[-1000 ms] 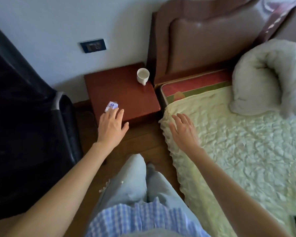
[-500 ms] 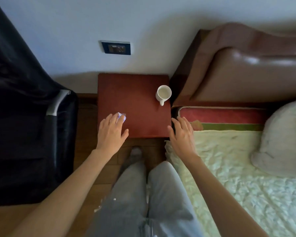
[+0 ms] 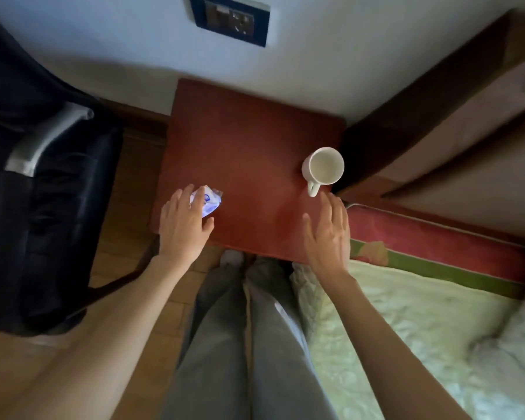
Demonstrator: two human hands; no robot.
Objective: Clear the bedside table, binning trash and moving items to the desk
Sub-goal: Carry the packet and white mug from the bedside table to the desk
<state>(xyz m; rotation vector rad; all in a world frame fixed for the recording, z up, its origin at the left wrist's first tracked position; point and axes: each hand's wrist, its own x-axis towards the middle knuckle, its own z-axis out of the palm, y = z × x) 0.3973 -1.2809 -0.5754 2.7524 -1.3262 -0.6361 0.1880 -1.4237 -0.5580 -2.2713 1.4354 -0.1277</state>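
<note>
Since a moment ago both hands have come further forward over the red bench (image 3: 243, 140): the left hand (image 3: 184, 224) now lies on the crumpled white-and-blue wrapper (image 3: 208, 201) at the bench's front left, fingers curled around it and thumb beneath, though the wrapper has not left the surface. The right hand (image 3: 328, 234) hovers open with fingers spread, holding nothing, just short of the handle of the white mug (image 3: 323, 169), which stands upright at the bench's right edge beside the bed (image 3: 422, 334).
</note>
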